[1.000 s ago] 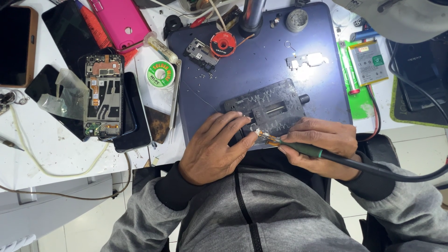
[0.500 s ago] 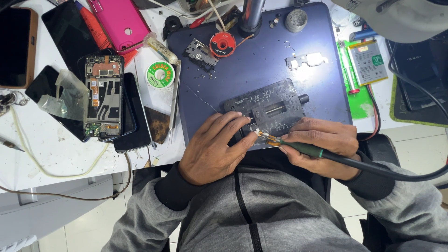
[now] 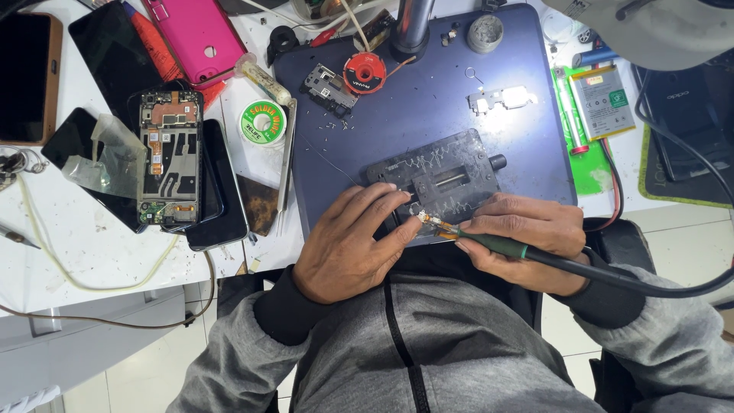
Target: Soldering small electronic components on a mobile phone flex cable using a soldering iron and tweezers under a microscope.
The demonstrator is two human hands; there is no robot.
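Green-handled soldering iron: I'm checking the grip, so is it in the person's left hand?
No, the green-handled soldering iron is held in the right hand, tip toward the left hand.

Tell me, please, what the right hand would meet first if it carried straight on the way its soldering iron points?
Probably the left hand's fingertips: the right hand aims the soldering iron leftward, its tip beside them at the dark holder's near edge.
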